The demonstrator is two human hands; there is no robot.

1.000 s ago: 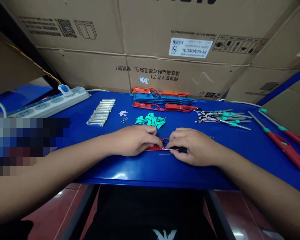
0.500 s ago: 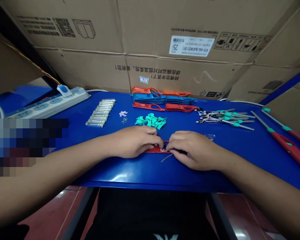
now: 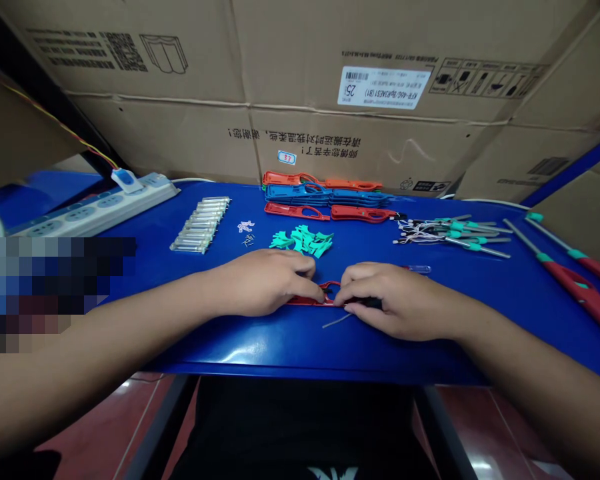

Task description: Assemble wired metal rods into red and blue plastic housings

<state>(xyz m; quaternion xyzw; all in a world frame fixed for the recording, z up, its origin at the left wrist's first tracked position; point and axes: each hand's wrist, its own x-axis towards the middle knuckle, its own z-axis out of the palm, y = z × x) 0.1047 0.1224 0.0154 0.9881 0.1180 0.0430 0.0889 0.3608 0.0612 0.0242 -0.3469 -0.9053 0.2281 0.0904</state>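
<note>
left hand (image 3: 273, 280) had straightened its index finger onto the red casing (image 3: 306, 303), six o'clock from green pieces (image 3: 305, 241); right hand (image 3: 387, 300) arched at its three o'clock end; i couldn't tell either grip.

At 6 o'clock the person wears a black garment (image 3: 300, 427), its cloth a plain, even dark down to a white print (image 3: 333, 474) of pointed, leaf-like shapes, partly cut off by the lower border; the left forearm (image 3: 125, 347) towards 8 o'clock and the right forearm (image 3: 530, 367) towards 4 o'clock are bare, as are the left hand (image 3: 267, 283) and right hand (image 3: 397, 300)
</note>
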